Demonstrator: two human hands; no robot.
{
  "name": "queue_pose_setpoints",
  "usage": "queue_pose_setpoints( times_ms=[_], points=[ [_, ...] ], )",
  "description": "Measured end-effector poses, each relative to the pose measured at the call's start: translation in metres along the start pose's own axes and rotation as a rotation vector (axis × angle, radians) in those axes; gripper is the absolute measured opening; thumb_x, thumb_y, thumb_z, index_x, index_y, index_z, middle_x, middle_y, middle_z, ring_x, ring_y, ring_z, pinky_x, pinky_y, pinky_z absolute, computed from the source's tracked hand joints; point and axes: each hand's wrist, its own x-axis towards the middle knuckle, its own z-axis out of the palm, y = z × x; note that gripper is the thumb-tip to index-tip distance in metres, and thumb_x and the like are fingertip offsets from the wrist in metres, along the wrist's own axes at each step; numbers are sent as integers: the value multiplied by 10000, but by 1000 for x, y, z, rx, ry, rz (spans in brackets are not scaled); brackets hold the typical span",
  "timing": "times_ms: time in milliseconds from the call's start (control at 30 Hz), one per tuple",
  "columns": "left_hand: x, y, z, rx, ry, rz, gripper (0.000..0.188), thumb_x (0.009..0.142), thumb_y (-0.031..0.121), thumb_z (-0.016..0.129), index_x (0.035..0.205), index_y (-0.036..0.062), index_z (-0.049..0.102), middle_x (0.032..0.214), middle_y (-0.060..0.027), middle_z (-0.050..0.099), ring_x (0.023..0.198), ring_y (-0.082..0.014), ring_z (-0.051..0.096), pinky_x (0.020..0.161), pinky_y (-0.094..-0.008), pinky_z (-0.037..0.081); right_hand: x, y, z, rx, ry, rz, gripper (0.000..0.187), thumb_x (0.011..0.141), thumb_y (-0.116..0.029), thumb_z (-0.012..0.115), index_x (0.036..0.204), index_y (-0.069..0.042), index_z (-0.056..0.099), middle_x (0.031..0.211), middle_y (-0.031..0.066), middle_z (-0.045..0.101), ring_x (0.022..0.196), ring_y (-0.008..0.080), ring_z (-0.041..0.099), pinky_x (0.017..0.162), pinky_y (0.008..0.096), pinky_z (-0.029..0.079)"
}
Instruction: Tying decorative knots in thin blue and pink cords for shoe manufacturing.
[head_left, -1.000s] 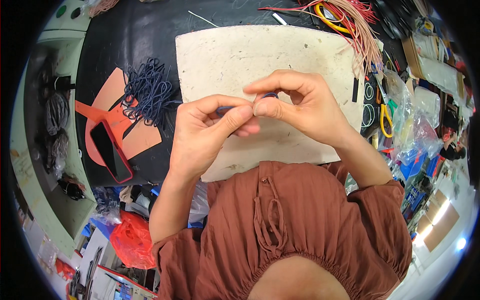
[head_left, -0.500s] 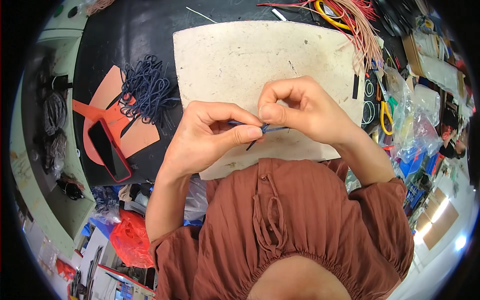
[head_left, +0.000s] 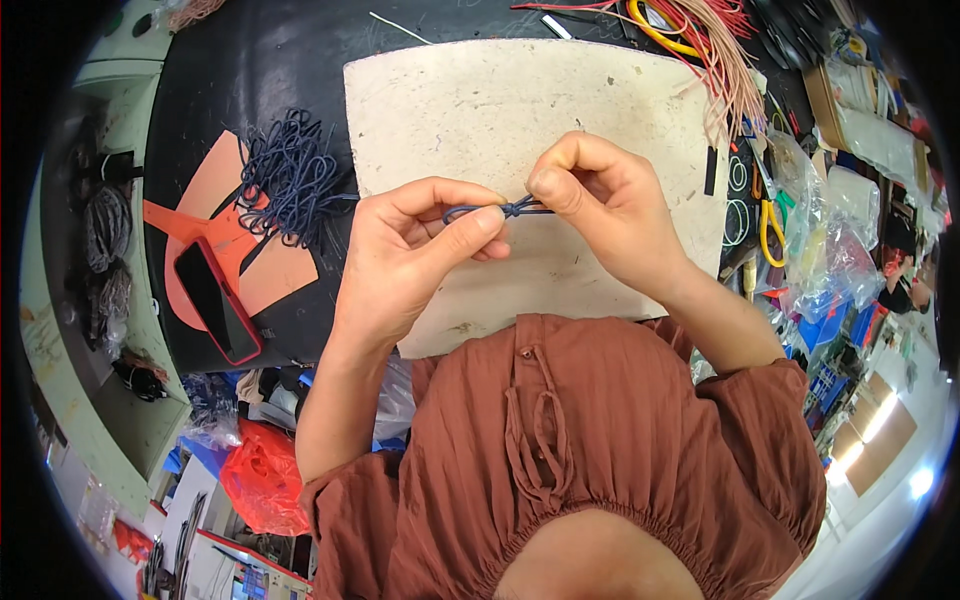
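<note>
A dark blue cord with a small knot in it is stretched between my two hands over the pale board. My left hand pinches it between thumb and forefinger, just left of the knot, and a small loop shows behind the thumb. On the knot's other side my right hand grips the cord with thumb and bent fingers. A tangled heap of similar dark blue cord lies left of the board, with a short length reaching toward my left hand.
Left of the board, a phone in a red case rests on orange and peach cut pieces. Red and pink cords cover the far right corner. Yellow-handled scissors and clear plastic bags lie to the right.
Both hands have moved up, away from my body, with the cord. They have drawn slightly apart, and the knot now shows between them.
</note>
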Motion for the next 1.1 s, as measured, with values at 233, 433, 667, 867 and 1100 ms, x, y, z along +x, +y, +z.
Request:
queue_pose_setpoints(
  times_ms=[233, 433, 667, 867, 1100],
  points=[
    [-1, 0, 2, -119, 11, -50, 214, 814, 39, 626, 999, -67, 603, 837, -104, 639, 715, -138, 621, 671, -234, 503, 0, 0, -5, 166, -60, 196, 172, 875, -172, 580, 864, -2, 606, 772, 31, 595, 668, 86, 555, 639, 212, 465],
    [-3, -7, -1, -145, -26, -113, 270, 796, 8, 639, 1050, -70, 588, 892, -119, 639, 743, -129, 611, 693, -235, 499, -4, -5, 1, 139, -87, 144, 107, 822, -88, 628, 877, 4, 623, 762, 40, 615, 661, 77, 567, 622, 203, 471],
    [-9, -10, 7, -24, 23, -28, 214, 797, 1, 623, 1007, -39, 624, 821, -55, 597, 702, -99, 567, 634, -206, 450, -3, -4, 3, 159, -69, 183, 89, 799, -66, 646, 845, 9, 632, 724, 38, 616, 644, 67, 555, 596, 190, 448],
    [-12, -8, 6, -2, 11, -2, 166, 796, -15, 615, 958, -36, 645, 782, -35, 538, 691, -89, 541, 624, -202, 439, -4, -3, 5, 167, -54, 184, 123, 799, -104, 655, 830, 14, 646, 684, 33, 612, 628, 61, 550, 564, 185, 427],
    [-13, -8, 4, 36, -9, 17, 143, 814, 2, 601, 944, -37, 646, 777, -51, 564, 686, -97, 554, 615, -213, 448, -4, -7, 5, 171, -66, 208, 77, 795, -74, 645, 814, 0, 638, 685, 29, 606, 642, 64, 545, 600, 195, 434]
  ],
)
